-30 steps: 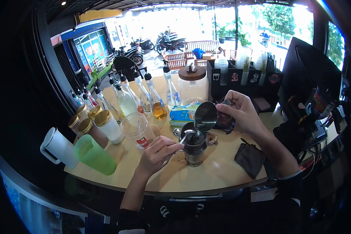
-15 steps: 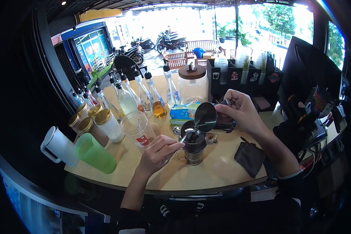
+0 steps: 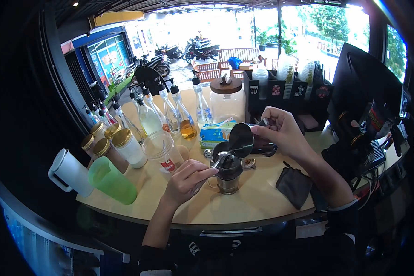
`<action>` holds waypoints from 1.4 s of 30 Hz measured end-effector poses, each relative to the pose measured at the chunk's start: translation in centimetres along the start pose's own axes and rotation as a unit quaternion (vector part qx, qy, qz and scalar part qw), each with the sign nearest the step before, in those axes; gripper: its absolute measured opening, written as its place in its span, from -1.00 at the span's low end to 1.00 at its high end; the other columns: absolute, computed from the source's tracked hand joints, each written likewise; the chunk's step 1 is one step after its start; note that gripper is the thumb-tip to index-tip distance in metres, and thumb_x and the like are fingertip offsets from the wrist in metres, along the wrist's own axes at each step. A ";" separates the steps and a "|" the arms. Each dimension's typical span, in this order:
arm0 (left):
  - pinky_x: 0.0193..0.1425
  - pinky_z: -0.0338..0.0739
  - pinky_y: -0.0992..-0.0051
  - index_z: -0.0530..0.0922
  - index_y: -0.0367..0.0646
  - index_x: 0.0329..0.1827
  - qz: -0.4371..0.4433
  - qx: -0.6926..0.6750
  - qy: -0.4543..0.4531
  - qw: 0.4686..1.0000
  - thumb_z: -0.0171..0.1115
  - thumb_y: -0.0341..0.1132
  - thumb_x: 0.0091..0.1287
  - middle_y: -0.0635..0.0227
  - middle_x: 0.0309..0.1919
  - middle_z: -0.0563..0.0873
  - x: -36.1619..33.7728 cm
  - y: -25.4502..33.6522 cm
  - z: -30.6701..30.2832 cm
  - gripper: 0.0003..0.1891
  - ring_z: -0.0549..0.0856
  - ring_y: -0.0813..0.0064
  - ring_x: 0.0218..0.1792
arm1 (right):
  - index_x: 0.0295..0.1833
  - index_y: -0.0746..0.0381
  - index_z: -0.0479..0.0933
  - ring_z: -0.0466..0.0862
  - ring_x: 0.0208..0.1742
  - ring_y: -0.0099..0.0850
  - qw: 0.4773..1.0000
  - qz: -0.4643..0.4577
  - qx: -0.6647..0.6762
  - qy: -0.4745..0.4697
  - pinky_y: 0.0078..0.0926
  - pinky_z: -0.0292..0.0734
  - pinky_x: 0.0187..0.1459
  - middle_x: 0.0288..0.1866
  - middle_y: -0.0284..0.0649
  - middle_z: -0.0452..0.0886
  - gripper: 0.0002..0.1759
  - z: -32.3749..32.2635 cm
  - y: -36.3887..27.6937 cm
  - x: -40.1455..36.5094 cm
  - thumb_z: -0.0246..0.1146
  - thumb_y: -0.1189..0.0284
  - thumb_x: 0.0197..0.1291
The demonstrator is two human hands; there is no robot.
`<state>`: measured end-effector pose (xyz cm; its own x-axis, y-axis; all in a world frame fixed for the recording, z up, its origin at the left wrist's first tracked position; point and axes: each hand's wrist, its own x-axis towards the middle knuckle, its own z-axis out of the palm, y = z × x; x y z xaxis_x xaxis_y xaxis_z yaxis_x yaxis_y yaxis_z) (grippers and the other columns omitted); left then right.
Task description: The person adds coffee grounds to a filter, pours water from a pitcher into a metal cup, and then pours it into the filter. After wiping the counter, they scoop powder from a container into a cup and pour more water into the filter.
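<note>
My right hand point(image 3: 283, 131) is closed round a dark metal pitcher point(image 3: 262, 146), tipped to the left with its mouth facing down over a dark metal strainer point(image 3: 228, 174). The strainer sits on top of a clear glass mug point(image 3: 228, 186) near the middle of the counter. My left hand point(image 3: 187, 179) pinches a metal spoon point(image 3: 221, 158), whose far end reaches into the strainer under the pitcher's lip. What lies inside the strainer looks dark and is partly hidden. Just behind them is a blue and green pack of wipes point(image 3: 215, 134).
A clear plastic cup point(image 3: 160, 151), green tumbler point(image 3: 112, 181), white pitcher point(image 3: 71, 172) and gold-lidded jars point(image 3: 129, 148) stand left. Several pump bottles point(image 3: 185, 115) and a wooden-lidded jar point(image 3: 227, 101) are behind. A dark cloth point(image 3: 294, 186) lies right, near the counter edge point(image 3: 244, 224).
The pitcher has tipped a little further and its mouth sits slightly lower over the strainer. My left hand and the spoon have hardly moved.
</note>
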<state>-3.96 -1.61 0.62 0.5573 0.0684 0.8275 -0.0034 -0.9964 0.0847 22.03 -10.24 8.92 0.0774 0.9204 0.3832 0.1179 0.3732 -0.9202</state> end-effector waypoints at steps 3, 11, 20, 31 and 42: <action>-0.24 0.56 0.41 0.67 -0.14 -0.08 0.001 -0.003 0.001 1.000 0.37 -0.51 0.10 0.37 -0.32 0.61 0.0 -0.1 0.1 -0.71 0.62 0.39 -0.32 | -0.34 0.28 0.37 0.58 -0.38 -0.76 1.000 -0.002 -0.018 -0.006 -0.78 0.65 -0.35 -0.44 -0.44 0.51 -0.78 -0.1 0.1 0.1 0.31 0.55 0.23; -0.23 0.55 0.39 0.67 -0.15 -0.07 -0.006 -0.010 -0.005 1.000 0.36 -0.52 0.09 0.37 -0.32 0.60 -0.1 -0.2 0.1 -0.70 0.62 0.38 -0.31 | -0.33 0.28 0.38 0.56 -0.39 -0.78 0.999 0.019 -0.049 0.000 -0.77 0.67 -0.34 -0.45 -0.46 0.48 -0.80 0.1 -0.4 0.0 0.30 0.54 0.24; -0.23 0.56 0.40 0.67 -0.15 -0.07 -0.011 -0.009 -0.001 1.000 0.36 -0.52 0.09 0.37 -0.31 0.61 -0.2 -0.3 0.2 -0.70 0.63 0.37 -0.30 | -0.40 0.25 0.30 0.54 -0.43 -0.80 0.999 0.003 -0.037 0.006 -0.78 0.64 -0.38 -0.49 -0.48 0.47 -0.72 0.3 -0.2 0.6 0.31 0.54 0.23; -0.27 0.55 0.40 0.67 -0.13 -0.07 -0.012 0.008 0.009 1.000 0.36 -0.52 0.08 0.38 -0.34 0.61 -0.1 -0.4 -0.4 -0.69 0.63 0.39 -0.34 | -0.41 0.21 0.28 0.42 -0.45 -0.86 0.998 -0.006 -0.064 0.004 -0.83 0.48 -0.42 -0.51 -0.54 0.35 -0.69 0.3 0.2 1.6 0.33 0.56 0.20; -0.31 0.54 0.43 0.68 -0.10 -0.08 -0.013 0.019 0.033 0.999 0.38 -0.54 0.05 0.40 -0.36 0.60 0.0 -0.3 -0.4 -0.67 0.62 0.40 -0.37 | -0.39 0.24 0.30 0.54 -0.40 -0.79 0.998 -0.003 -0.068 -0.001 -0.77 0.65 -0.35 -0.50 -0.48 0.44 -0.71 0.2 -0.4 0.8 0.31 0.54 0.22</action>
<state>-4.30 -1.25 0.82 0.5006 0.0963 0.8603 0.0420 -0.9953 0.0870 21.82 -9.60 9.60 0.0752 0.9182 0.3889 0.2511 0.3600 -0.8985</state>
